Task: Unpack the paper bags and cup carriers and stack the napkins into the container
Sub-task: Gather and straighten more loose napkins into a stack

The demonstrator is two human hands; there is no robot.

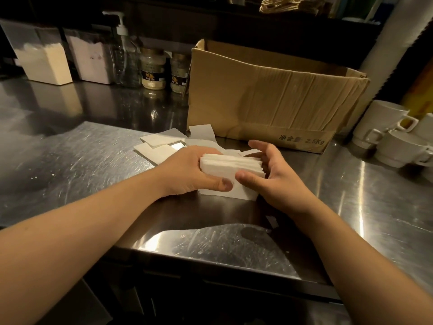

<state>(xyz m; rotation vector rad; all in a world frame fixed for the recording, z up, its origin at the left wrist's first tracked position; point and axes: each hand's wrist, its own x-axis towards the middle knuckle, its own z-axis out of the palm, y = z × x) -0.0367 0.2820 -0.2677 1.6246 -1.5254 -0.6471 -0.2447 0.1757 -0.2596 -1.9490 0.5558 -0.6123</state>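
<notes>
Both my forearms reach in from the near edge of the steel desk [70, 165], meeting at a thick stack of napkins [230, 166]. My left hand [189, 171] is clamped on the stack's left end, thumb along the near face and fingers wrapped over the far side. My right hand [276, 172] cups the right end more loosely: its thumb presses the near face, its fingers are spread and only half curled behind the edges. The stack stands on its long edge, its bottom resting on the desk.

I judge that I am squaring the pile before it goes into a container. To do it well I should tap the lower edge on the desk, press both ends inward evenly, and keep the thumbs flat so the soft sheets do not buckle or fan out.

Just beyond my left hand lie loose napkins [159, 143], scattered flat and overlapping. Behind both hands stands an open cardboard box [269, 99]. Far off past my left hand sit two clear containers [44, 59], each partly filled with napkins, then a pump bottle [125, 57] and two jars [153, 70]. Well to the right of my right hand, white cups [384, 127] are stacked.
</notes>
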